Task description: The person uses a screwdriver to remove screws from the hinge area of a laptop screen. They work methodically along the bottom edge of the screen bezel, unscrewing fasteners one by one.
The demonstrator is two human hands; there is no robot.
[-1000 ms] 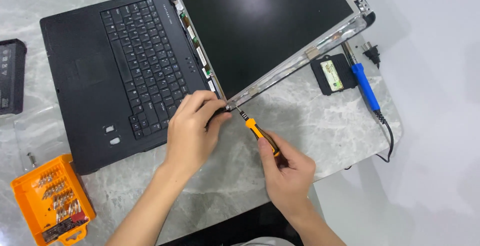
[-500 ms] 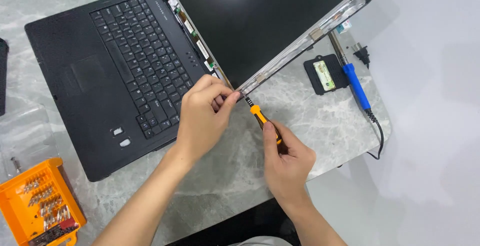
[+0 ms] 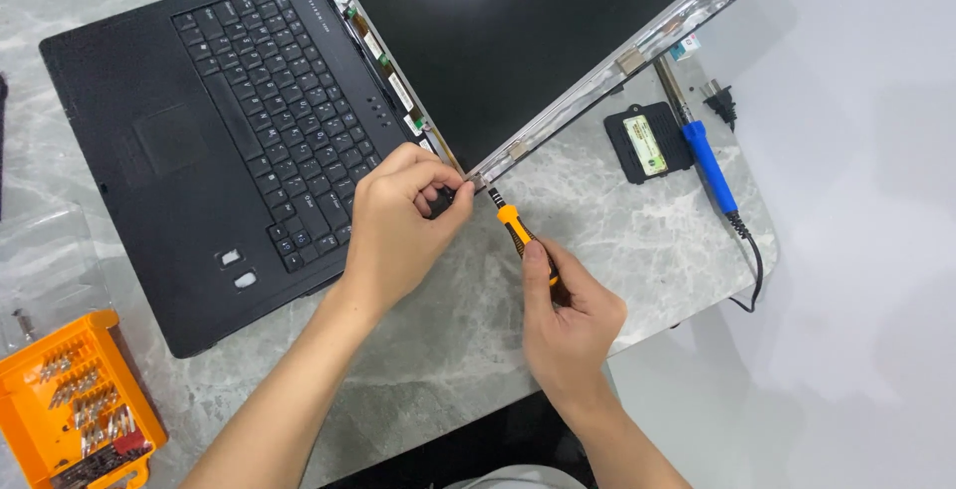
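At the near corner of the laptop's bare screen panel, your two hands meet over the marble bench. Your right hand is closed around the handle of an orange-and-black screwdriver, whose long axis runs from near right to far left, the tip pointing up and left at the panel's metal corner. Your left hand is curled shut, fingertips pinching that same corner just beside the tip. The panel lies tilted back from the black keyboard base, its metal frame edge running far right from the corner. Right of the panel lie a small black module and a blue-handled soldering iron, its cable trailing off the bench edge. An orange bit case sits near left.
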